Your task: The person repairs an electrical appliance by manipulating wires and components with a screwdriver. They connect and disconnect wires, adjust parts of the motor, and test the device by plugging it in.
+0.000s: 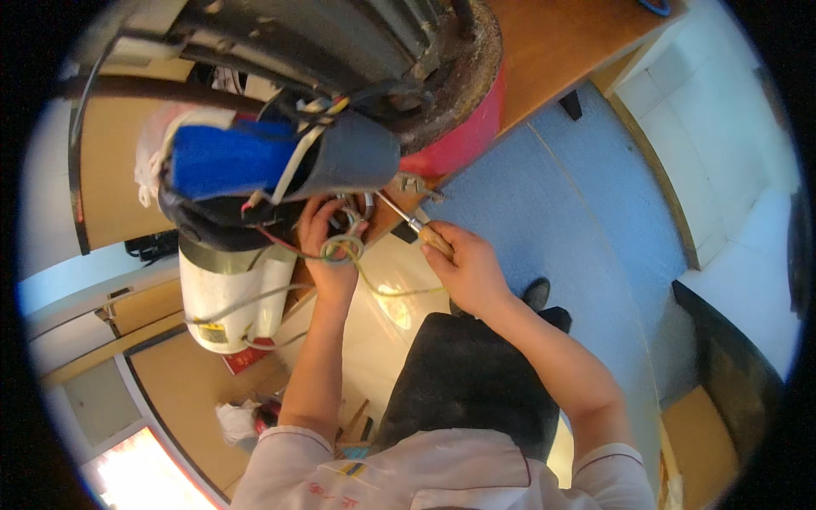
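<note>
My right hand (pixel 472 270) is closed round the wooden handle of a screwdriver (pixel 414 223). The screwdriver's metal shaft points up and left, to the underside of a dark grey machine part (pixel 357 157). Just left of the tip, the fingers of my left hand (pixel 327 242) curl round small ring-like parts below that housing; exactly what they grip is partly hidden. Beside those fingers hangs a pale greenish ring (pixel 342 248) of looped cable. A thin yellow-green wire (pixel 387 291) trails from it towards my right wrist. A blue cylindrical part (pixel 229 160) adjoins the grey housing.
The large dark machine body (pixel 340 51) stands on a pink-red round base (pixel 459 140) on a wooden table (pixel 552 42). A white container (pixel 225 293) with cables sits at the left. Blue flooring (pixel 569 204) lies to the right, and a dark chair-like piece (pixel 731 348) stands beyond.
</note>
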`<action>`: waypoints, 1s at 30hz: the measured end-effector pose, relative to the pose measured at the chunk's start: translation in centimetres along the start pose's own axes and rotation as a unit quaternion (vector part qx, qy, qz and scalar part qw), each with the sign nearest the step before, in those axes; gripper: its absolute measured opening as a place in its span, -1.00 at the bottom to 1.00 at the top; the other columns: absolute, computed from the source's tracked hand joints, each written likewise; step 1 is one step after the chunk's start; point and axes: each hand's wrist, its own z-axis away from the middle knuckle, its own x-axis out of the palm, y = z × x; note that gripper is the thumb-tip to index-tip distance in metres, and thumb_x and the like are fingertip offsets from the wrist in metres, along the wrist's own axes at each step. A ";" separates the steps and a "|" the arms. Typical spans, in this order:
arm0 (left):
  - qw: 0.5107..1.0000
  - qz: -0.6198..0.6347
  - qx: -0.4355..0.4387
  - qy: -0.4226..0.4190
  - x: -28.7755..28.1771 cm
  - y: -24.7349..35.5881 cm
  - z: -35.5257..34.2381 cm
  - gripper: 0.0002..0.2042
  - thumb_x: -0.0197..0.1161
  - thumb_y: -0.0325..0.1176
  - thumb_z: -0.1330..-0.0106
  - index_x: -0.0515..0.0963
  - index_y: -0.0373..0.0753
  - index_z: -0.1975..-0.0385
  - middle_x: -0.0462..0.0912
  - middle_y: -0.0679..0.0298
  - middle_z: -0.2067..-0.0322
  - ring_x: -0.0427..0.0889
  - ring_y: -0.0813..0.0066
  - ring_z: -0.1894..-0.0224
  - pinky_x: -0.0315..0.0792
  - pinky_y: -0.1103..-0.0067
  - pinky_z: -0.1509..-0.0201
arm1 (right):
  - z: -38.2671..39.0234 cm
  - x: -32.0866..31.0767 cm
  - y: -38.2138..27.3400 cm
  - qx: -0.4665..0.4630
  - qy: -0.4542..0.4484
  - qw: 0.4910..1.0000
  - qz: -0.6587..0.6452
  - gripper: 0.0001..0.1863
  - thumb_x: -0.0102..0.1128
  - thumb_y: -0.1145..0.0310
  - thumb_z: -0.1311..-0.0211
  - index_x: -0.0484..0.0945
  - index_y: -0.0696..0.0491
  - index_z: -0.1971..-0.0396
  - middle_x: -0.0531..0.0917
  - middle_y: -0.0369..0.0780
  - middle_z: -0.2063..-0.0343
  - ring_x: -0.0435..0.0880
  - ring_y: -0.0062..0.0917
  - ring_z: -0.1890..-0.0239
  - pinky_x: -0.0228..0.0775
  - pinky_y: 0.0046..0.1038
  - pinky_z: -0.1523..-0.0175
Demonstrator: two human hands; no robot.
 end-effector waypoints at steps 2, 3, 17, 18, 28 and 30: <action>0.995 0.070 -0.019 0.075 0.7 -1.6 0.0 -0.64 0.44 -0.59 -0.21 0.61 -0.34 -0.02 0.57 0.03 -0.13 0.57 0.10 -0.21 0.45 0.32 -0.29 | -0.4 -0.6 0.5 -0.045 -0.013 0.999 0.023 -0.60 0.27 0.27 -0.36 0.59 0.18 -0.09 0.72 0.07 0.13 0.70 0.03 0.10 0.55 -0.11 0.00; 0.996 0.060 -0.016 0.070 1.0 -1.5 -0.4 -0.68 0.42 -0.63 -0.21 0.60 -0.35 0.02 0.56 0.04 -0.12 0.60 0.15 -0.15 0.49 0.37 -0.21 | -0.7 -1.0 1.0 -0.068 -0.012 0.997 0.036 -0.60 0.26 0.28 -0.36 0.59 0.18 -0.09 0.72 0.06 0.13 0.70 0.03 0.10 0.55 -0.11 0.00; 0.941 -0.139 0.263 0.163 3.3 -2.8 4.3 -0.88 0.25 -0.53 -0.17 0.62 -0.29 0.30 0.73 0.11 0.32 0.74 0.08 0.19 0.60 0.33 0.03 | -2.1 -6.8 11.1 -0.438 0.106 0.893 0.016 -0.66 0.39 0.40 -0.11 0.62 0.16 0.10 0.76 -0.06 0.29 0.77 -0.22 0.39 0.61 -0.32 0.29; 0.918 -0.146 0.357 0.087 3.4 -2.6 4.6 -0.86 0.24 -0.54 -0.16 0.63 -0.30 0.28 0.74 0.09 0.28 0.76 0.05 0.14 0.60 0.30 0.01 | -2.5 -6.8 11.8 -0.469 0.132 0.873 -0.009 -0.67 0.39 0.40 -0.11 0.61 0.19 0.12 0.76 -0.04 0.30 0.78 -0.21 0.39 0.62 -0.33 0.29; 0.895 0.182 0.262 0.311 7.7 8.4 -5.4 -0.12 0.28 -0.04 -0.51 -0.07 -0.44 -0.57 0.12 -0.03 -0.54 0.15 0.16 -0.58 0.00 0.27 -0.65 | -3.1 -4.2 16.4 -0.468 0.209 0.844 -0.158 -0.63 0.40 0.42 -0.12 0.55 0.20 0.09 0.75 0.01 0.25 0.79 -0.16 0.35 0.64 -0.31 0.24; 0.882 0.237 0.255 0.317 7.5 9.2 -7.3 -0.26 0.30 -0.09 -0.52 0.12 -0.40 -0.49 0.40 0.06 -0.35 0.40 0.29 -0.39 0.20 0.36 -0.52 | -3.0 -4.9 15.5 -0.472 0.229 0.839 -0.147 -0.63 0.41 0.42 -0.12 0.55 0.20 0.08 0.75 0.00 0.26 0.79 -0.16 0.35 0.64 -0.31 0.24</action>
